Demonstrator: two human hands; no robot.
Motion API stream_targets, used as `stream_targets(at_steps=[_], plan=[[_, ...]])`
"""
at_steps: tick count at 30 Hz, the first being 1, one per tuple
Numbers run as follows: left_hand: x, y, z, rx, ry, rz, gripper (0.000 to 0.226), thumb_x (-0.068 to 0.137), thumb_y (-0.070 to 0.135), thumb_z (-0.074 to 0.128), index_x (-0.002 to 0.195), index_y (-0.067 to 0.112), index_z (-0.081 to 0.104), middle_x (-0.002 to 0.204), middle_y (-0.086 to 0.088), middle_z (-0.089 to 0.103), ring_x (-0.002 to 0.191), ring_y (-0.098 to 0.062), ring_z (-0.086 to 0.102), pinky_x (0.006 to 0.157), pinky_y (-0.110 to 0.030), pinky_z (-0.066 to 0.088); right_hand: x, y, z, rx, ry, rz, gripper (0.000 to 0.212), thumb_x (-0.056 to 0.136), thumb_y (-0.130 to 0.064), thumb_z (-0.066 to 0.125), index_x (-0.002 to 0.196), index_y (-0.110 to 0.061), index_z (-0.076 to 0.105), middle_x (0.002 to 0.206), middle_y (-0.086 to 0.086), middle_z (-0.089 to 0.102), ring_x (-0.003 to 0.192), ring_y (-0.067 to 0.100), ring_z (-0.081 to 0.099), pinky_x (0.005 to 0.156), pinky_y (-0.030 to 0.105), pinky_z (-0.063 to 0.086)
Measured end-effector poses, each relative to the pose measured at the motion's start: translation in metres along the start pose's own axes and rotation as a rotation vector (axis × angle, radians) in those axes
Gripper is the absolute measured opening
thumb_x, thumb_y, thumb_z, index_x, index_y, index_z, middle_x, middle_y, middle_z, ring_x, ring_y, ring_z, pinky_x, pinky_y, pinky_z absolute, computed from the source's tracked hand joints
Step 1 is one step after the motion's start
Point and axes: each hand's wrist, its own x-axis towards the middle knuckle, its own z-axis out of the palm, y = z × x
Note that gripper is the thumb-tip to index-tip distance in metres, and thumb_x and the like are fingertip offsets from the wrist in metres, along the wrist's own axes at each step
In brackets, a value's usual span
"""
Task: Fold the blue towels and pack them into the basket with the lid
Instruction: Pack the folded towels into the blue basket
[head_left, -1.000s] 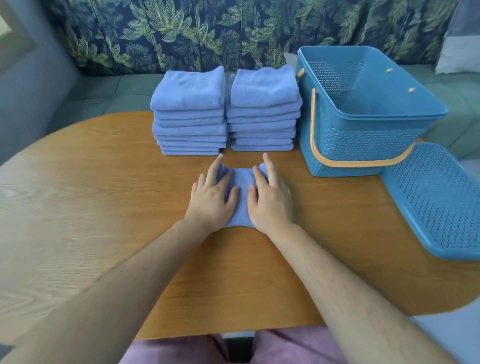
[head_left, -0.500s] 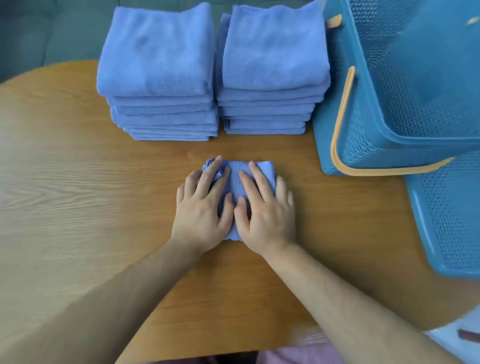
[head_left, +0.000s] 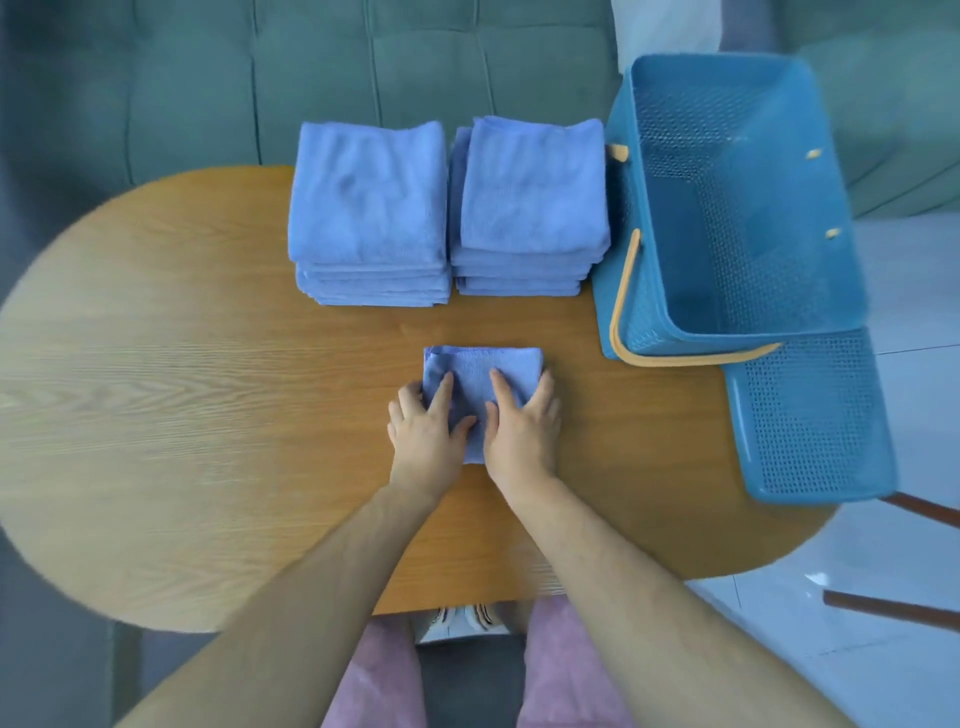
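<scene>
The worktop (head_left: 182, 415) carries the basket (head_left: 748, 218) on its right side. The basket is open and empty, and its long axis runs away from the person. The lid (head_left: 810, 415) lies flat just on the near side of the basket. Left of the basket stand the right stack (head_left: 532, 187), just beside it, and the left stack (head_left: 366, 197) beyond that. The folded towel (head_left: 480, 371), roughly square, lies left of the basket's near corner and nearer the person. The carry will therefore likely go rightward and away, and the right hand (head_left: 522, 426) is the closer one to the basket. It and the left hand (head_left: 423, 431) lie flat on the towel's near half, fingers spread, pressing and gripping nothing. Compared with half a second ago, the fingertips have drawn back from the towel's far edge, baring that half.
</scene>
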Motion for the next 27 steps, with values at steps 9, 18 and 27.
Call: stream_targets(at_steps=[9, 18, 27], plan=[[-0.014, 0.033, -0.097, -0.184, -0.147, 0.184, 0.065, 0.089, 0.005, 0.060, 0.150, 0.009, 0.038, 0.139, -0.008, 0.028, 0.118, -0.019, 0.044, 0.100, -0.038, 0.048, -0.008, -0.038, -0.095, -0.012, -0.084, 0.019, 0.061, 0.090, -0.012, 0.065, 0.148, -0.017, 0.046, 0.158, 0.010, 0.028, 0.111, 0.035, 0.052, 0.093, 0.044, 0.050], [-0.004, 0.137, -0.168, -0.237, -0.076, 0.396, 0.069, 0.093, 0.020, 0.067, 0.153, 0.019, 0.033, 0.147, 0.004, 0.018, 0.116, 0.002, 0.030, 0.099, -0.017, 0.034, 0.025, -0.035, -0.247, -0.002, 0.002, -0.058, 0.073, 0.083, -0.025, 0.070, 0.150, -0.015, 0.042, 0.162, 0.009, 0.020, 0.111, 0.034, 0.060, 0.090, 0.046, 0.049], [0.054, 0.279, -0.126, -0.230, -0.166, 0.420, 0.073, 0.088, 0.016, 0.064, 0.154, 0.015, 0.032, 0.141, 0.005, 0.018, 0.123, -0.005, 0.037, 0.091, -0.011, 0.037, 0.125, 0.061, -0.337, -0.061, -0.178, -0.003, 0.085, 0.080, -0.014, 0.065, 0.154, -0.023, 0.027, 0.162, 0.004, 0.006, 0.122, 0.032, 0.053, 0.102, 0.039, 0.042]])
